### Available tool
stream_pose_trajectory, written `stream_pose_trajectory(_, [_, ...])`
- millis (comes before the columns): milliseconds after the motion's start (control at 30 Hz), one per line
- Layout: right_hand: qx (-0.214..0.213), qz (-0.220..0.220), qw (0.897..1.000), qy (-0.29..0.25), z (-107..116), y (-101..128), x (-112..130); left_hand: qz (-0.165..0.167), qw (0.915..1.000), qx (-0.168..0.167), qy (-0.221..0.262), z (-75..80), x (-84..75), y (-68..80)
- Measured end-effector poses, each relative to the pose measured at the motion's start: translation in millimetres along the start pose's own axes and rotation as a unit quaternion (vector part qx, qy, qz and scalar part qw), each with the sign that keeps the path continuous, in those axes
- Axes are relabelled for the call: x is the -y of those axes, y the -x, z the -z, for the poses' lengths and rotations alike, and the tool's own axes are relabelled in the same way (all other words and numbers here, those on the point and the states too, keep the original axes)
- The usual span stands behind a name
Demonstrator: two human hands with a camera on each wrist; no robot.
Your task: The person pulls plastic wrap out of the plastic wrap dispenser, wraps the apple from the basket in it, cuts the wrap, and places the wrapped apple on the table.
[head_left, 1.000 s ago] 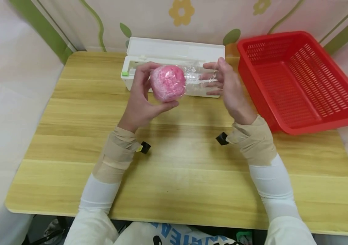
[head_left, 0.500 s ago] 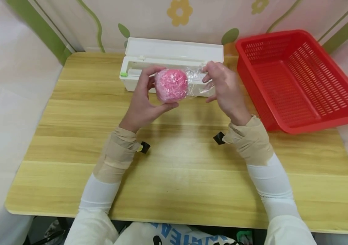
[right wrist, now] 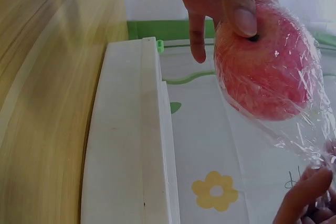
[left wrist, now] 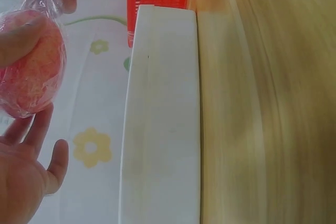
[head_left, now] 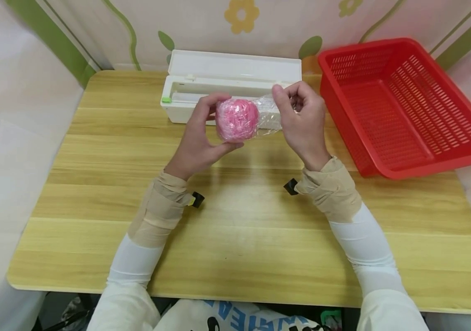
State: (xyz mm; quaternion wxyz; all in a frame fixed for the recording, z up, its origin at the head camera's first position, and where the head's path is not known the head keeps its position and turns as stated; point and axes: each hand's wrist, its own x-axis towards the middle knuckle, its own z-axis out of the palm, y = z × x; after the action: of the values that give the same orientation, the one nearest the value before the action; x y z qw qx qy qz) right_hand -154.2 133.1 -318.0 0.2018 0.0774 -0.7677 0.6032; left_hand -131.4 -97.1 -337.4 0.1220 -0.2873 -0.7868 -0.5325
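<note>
A pinkish-red apple (head_left: pixel 237 120) wrapped in clear cling film is held up in front of the white box. My left hand (head_left: pixel 197 146) grips it from the left, the thumb pressing near the stem hollow in the right wrist view. A twisted tail of cling film (head_left: pixel 269 114) runs from the apple's right side to my right hand (head_left: pixel 305 120), whose curled fingers and thumb pinch its end. The right wrist view shows the film (right wrist: pixel 310 129) gathered and drawn tight toward those fingers (right wrist: pixel 310 192).
Behind the hands stands a long white box (head_left: pixel 177 110), its lid (head_left: pixel 239 66) raised and a small green piece at its left end. To the right is a red plastic basket (head_left: pixel 384 156) with slotted walls. All stand on a wooden table (head_left: pixel 235 239) by a flower-patterned curtain.
My right hand, earlier spread beside the film, has closed its fingers on the tail and moved slightly left. My left hand has shifted the apple a little right and toward the body.
</note>
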Motion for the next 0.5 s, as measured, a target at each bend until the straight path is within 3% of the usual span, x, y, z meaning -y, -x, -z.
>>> stream_pose_trajectory(133, [-0.022,0.004,1.0,-0.019,-0.6,-0.6,0.2,-0.003,0.9999,0.003,-0.011,-2.5,1.0,-0.1])
stream_pose_trajectory(267, [-0.046,0.041,0.998,-0.024,-0.5,-0.6,-0.4,-0.017,0.9994,-0.001,-0.031,-5.1,1.0,0.0])
stream_pose_trajectory(500, [-0.064,0.103,0.992,0.037,2.4,-1.2,-4.4,-0.036,0.996,-0.014,-0.081,-10.8,-0.7,0.5])
